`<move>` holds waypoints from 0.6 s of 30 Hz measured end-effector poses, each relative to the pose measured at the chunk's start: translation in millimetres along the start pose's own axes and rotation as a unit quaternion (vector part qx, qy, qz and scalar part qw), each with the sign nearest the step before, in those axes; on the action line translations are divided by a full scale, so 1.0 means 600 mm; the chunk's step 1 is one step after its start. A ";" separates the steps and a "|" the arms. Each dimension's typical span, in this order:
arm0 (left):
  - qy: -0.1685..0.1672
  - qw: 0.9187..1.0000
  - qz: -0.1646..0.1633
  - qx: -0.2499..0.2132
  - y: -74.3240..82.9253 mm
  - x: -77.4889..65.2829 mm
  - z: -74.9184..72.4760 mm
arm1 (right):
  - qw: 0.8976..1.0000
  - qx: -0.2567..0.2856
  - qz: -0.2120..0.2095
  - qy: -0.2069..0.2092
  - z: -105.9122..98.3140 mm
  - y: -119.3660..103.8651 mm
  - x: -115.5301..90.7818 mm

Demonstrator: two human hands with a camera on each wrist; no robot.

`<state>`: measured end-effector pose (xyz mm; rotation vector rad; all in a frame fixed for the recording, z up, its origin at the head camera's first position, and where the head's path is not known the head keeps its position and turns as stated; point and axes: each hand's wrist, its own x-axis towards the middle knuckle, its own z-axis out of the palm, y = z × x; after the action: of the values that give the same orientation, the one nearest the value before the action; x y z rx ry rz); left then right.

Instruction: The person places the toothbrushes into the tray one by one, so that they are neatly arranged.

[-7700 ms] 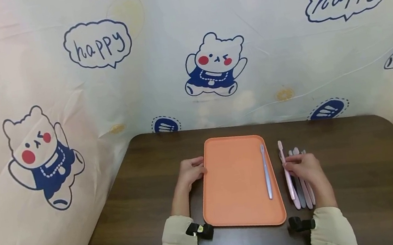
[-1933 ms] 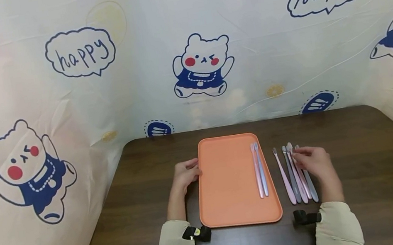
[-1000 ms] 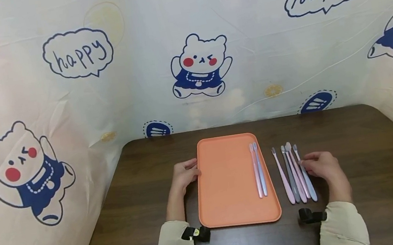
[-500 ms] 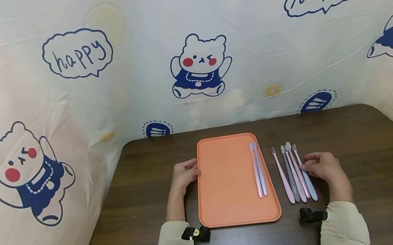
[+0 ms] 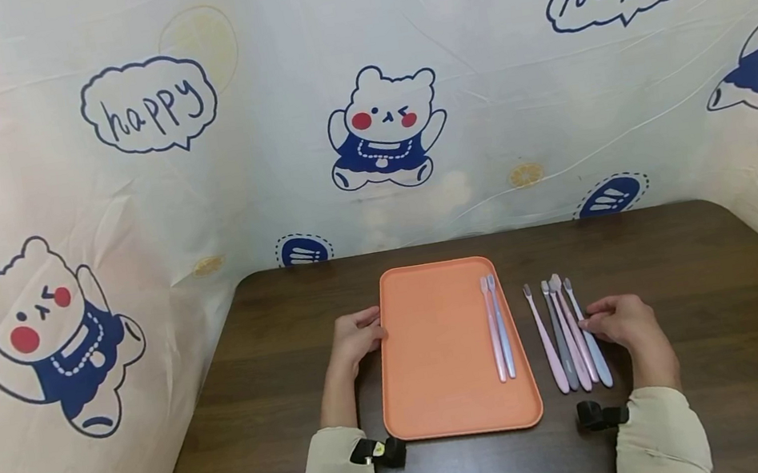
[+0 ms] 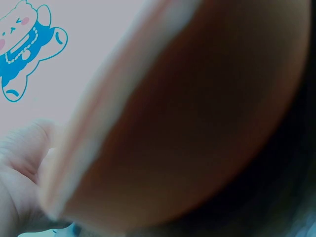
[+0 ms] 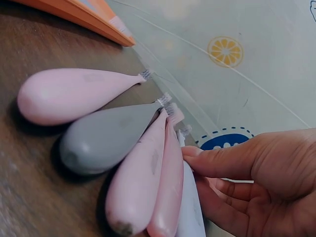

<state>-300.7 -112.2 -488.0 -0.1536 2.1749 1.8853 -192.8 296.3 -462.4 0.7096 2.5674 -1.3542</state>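
Observation:
An orange tray (image 5: 442, 373) lies on the table, its left edge gripped by my left hand (image 5: 355, 338). In the left wrist view the hand (image 6: 22, 177) shows at the tray's blurred, close edge (image 6: 98, 118). Inside the tray's right side, a pink toothbrush (image 5: 494, 333) and a blue toothbrush (image 5: 504, 336) lie parallel. My right hand (image 5: 625, 321) pinches the light blue toothbrush (image 5: 597, 359) at the right end of a row beside the tray. Close up, the right thumb (image 7: 217, 160) presses near that brush's (image 7: 190, 207) neck, with fingers behind it.
Left of the light blue brush lie a pink toothbrush (image 5: 549, 346) set slightly apart, a grey toothbrush (image 5: 564, 348) and two more pink toothbrushes (image 5: 577, 354) close together. Behind the dark wooden table (image 5: 737, 299) hangs a printed curtain (image 5: 500, 114).
The pink toothbrush held earlier now lies on the tray beside the blue one. My right hand has moved right to the light blue toothbrush. The left hand keeps its hold on the tray.

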 end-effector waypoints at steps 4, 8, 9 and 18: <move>0.001 1.000 0.000 0.001 0.001 -0.001 0.000 | 1.000 -0.010 0.000 0.006 0.002 -0.004 -0.002; 0.000 1.000 0.001 0.001 0.001 -0.001 0.000 | 1.000 -0.021 -0.002 0.015 0.004 -0.009 -0.004; 0.000 1.000 0.001 0.000 0.000 -0.001 0.000 | 1.000 -0.023 -0.003 0.016 0.005 -0.010 -0.004; -0.001 1.000 0.001 0.000 -0.001 0.000 0.000 | 0.997 -0.069 -0.015 0.031 0.005 -0.011 -0.004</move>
<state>-300.5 -112.4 -488.5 -0.1484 2.1742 1.8852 -194.1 289.8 -458.7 0.7018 2.6984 -1.1660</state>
